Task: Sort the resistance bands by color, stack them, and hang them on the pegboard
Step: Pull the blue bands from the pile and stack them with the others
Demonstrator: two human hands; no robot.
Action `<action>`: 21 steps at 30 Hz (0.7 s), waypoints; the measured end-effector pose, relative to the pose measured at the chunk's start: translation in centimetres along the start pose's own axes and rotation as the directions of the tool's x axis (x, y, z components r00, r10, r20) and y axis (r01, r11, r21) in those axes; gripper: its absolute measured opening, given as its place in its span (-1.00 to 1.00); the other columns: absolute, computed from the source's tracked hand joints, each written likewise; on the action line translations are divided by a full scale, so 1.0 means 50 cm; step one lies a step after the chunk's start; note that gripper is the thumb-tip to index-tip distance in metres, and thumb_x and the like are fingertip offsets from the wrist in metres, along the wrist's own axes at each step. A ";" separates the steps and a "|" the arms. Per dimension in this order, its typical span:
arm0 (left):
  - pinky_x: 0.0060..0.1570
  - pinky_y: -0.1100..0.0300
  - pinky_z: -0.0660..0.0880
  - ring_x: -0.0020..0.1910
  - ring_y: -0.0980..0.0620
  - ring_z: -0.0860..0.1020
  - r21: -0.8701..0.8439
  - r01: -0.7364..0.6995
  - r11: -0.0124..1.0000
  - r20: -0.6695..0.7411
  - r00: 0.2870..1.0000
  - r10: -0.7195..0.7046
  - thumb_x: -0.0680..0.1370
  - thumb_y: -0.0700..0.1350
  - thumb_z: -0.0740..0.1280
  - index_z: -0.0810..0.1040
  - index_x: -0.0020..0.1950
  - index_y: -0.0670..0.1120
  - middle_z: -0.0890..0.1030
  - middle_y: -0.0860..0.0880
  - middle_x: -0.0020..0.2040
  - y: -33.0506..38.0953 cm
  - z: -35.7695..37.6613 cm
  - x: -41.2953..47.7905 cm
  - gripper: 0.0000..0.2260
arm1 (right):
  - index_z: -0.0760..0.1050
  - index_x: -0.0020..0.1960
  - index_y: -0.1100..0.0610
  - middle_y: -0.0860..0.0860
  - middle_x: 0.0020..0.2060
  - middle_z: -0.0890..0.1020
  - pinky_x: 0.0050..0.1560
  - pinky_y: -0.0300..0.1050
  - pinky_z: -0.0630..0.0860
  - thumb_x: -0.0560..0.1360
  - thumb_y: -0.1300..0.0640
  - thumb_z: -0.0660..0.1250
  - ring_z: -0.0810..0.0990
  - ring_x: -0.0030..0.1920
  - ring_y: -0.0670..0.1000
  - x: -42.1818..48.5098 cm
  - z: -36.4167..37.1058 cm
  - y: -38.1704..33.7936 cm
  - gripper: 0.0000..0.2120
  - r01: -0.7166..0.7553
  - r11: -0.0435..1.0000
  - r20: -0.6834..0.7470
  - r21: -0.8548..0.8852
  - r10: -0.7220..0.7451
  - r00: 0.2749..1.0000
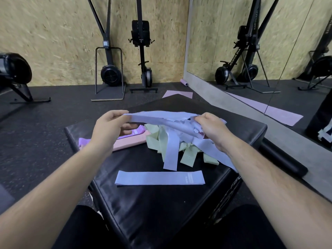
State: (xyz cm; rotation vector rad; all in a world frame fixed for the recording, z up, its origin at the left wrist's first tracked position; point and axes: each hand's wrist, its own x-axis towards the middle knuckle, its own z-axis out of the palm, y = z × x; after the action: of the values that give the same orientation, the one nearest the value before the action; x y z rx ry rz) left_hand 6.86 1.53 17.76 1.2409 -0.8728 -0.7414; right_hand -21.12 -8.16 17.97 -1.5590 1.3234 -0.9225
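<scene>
Nearest, flat on the box: one blue band, sorted. Beyond, a blue-and-green pile unsorted, left hand and right hand each pinching an end of a second blue band above it. Farthest left, pink and purple bands stacked; hanging undone, pegboard unseen.

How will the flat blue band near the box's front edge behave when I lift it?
Probably floppy: the held band twists between the left hand and right hand. The flat band looks thin, so likely light, unlikely to roll.
</scene>
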 end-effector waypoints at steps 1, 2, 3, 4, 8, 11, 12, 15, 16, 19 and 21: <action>-0.18 0.10 0.56 -0.14 -0.10 0.72 0.007 0.007 1.000 -0.006 1.000 -0.007 0.57 -0.22 0.40 0.60 0.12 -0.15 0.72 -0.08 -0.12 -0.008 -0.010 -0.005 -0.87 | 0.35 -0.23 0.07 0.01 -0.33 0.44 -0.19 -0.11 0.41 0.51 0.00 0.25 0.42 -0.25 0.04 -0.003 0.003 0.001 -0.80 0.004 1.000 -0.002 -0.022 -0.004 1.000; -0.17 0.09 0.56 -0.13 -0.10 0.72 0.013 0.019 1.000 -0.013 1.000 -0.019 0.57 -0.22 0.39 0.61 0.12 -0.15 0.72 -0.09 -0.10 -0.016 -0.021 -0.008 -0.87 | 0.36 -0.20 0.11 0.03 -0.32 0.46 -0.14 -0.08 0.47 0.49 0.00 0.28 0.44 -0.23 0.05 -0.008 0.006 0.001 -0.79 0.017 1.000 0.007 -0.021 -0.017 1.000; -0.17 0.09 0.56 -0.13 -0.10 0.72 0.013 0.035 0.999 -0.019 0.999 -0.034 0.58 -0.21 0.40 0.61 0.11 -0.15 0.72 -0.10 -0.08 -0.023 -0.030 -0.011 -0.88 | 0.40 -0.20 0.14 0.05 -0.32 0.49 -0.06 -0.02 0.54 0.49 0.04 0.29 0.48 -0.20 0.06 -0.010 0.009 0.002 -0.81 0.016 1.000 0.036 0.014 -0.017 0.999; -0.16 0.09 0.56 -0.13 -0.10 0.72 0.009 0.052 0.999 -0.023 0.998 -0.052 0.58 -0.21 0.40 0.61 0.11 -0.15 0.72 -0.11 -0.06 -0.030 -0.038 -0.013 -0.89 | 0.45 -0.20 0.15 0.07 -0.31 0.53 0.01 0.04 0.58 0.53 0.11 0.28 0.52 -0.17 0.08 -0.016 0.011 0.001 -0.83 0.012 0.997 0.076 0.070 -0.018 0.997; -0.19 0.16 0.58 -0.12 -0.08 0.73 -0.013 0.100 0.995 -0.029 0.995 -0.100 0.59 -0.21 0.39 0.62 0.07 -0.14 0.72 -0.12 -0.02 -0.045 -0.058 -0.023 -0.92 | 0.68 -0.29 0.11 0.08 -0.26 0.66 0.00 -0.12 0.63 0.63 0.24 0.19 0.65 -0.14 0.01 -0.026 0.016 0.003 -0.59 -0.039 0.963 0.260 0.268 -0.033 0.965; -0.19 0.20 0.60 -0.10 -0.08 0.73 -0.039 0.111 0.993 -0.027 0.993 -0.112 0.59 -0.21 0.39 0.62 0.08 -0.13 0.72 -0.11 -0.01 -0.049 -0.062 -0.025 -0.92 | 0.61 -0.06 0.27 0.18 -0.11 0.61 -0.07 -0.09 0.61 0.59 0.21 0.23 0.62 -0.12 0.06 -0.029 0.026 -0.002 -0.79 -0.092 0.933 0.279 0.347 -0.009 0.960; -0.20 0.21 0.60 -0.11 -0.08 0.73 -0.049 0.112 0.992 -0.030 0.993 -0.114 0.59 -0.21 0.39 0.62 0.08 -0.13 0.72 -0.11 -0.01 -0.049 -0.063 -0.024 -0.91 | 0.58 -0.04 0.29 0.20 -0.07 0.60 -0.07 -0.07 0.59 0.56 0.20 0.24 0.62 -0.10 0.08 -0.026 0.030 -0.003 -0.80 -0.107 0.928 0.278 0.356 0.004 0.961; -0.25 0.23 0.60 -0.17 -0.07 0.73 -0.072 0.108 0.991 -0.035 0.993 -0.111 0.59 -0.22 0.39 0.61 0.09 -0.14 0.71 -0.11 -0.04 -0.046 -0.064 -0.021 -0.91 | 0.56 0.18 0.38 0.23 -0.03 0.63 0.11 -0.01 0.58 0.58 0.20 0.18 0.69 -0.01 0.09 -0.030 0.039 -0.005 -0.68 -0.139 0.920 0.260 0.367 0.042 0.965; -0.26 0.24 0.60 -0.18 -0.06 0.73 -0.073 0.105 0.992 -0.034 0.994 -0.108 0.59 -0.23 0.39 0.61 0.09 -0.14 0.71 -0.11 -0.05 -0.047 -0.065 -0.020 -0.91 | 0.54 0.24 0.36 0.21 -0.05 0.66 0.18 0.01 0.55 0.61 0.20 0.14 0.70 0.03 0.09 -0.032 0.041 -0.005 -0.66 -0.142 0.920 0.278 0.366 0.038 0.960; -0.25 0.24 0.60 -0.15 -0.08 0.73 -0.065 0.103 0.993 -0.028 0.994 -0.105 0.59 -0.22 0.38 0.61 0.10 -0.15 0.72 -0.10 -0.05 -0.048 -0.068 -0.018 -0.90 | 0.52 0.31 0.27 0.18 -0.24 0.67 0.25 0.04 0.54 0.64 0.16 0.07 0.69 0.08 0.13 -0.040 0.047 -0.004 -0.63 -0.119 0.935 0.354 0.334 -0.007 0.935; -0.25 0.25 0.60 -0.15 -0.07 0.73 -0.070 0.106 0.992 -0.039 0.993 -0.109 0.60 -0.22 0.38 0.62 0.09 -0.15 0.72 -0.07 -0.09 -0.049 -0.072 -0.016 -0.91 | 0.54 0.25 0.27 0.09 -0.50 0.43 0.13 -0.06 0.53 0.68 0.10 0.07 0.64 -0.23 0.04 -0.047 0.051 -0.008 -0.64 -0.101 0.951 0.333 0.293 -0.002 0.943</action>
State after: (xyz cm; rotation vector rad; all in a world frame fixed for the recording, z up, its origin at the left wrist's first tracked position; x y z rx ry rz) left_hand 9.58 3.50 14.88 1.2458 -0.7445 -0.8214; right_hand -18.97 -5.45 17.45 -1.3591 0.9285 -0.7536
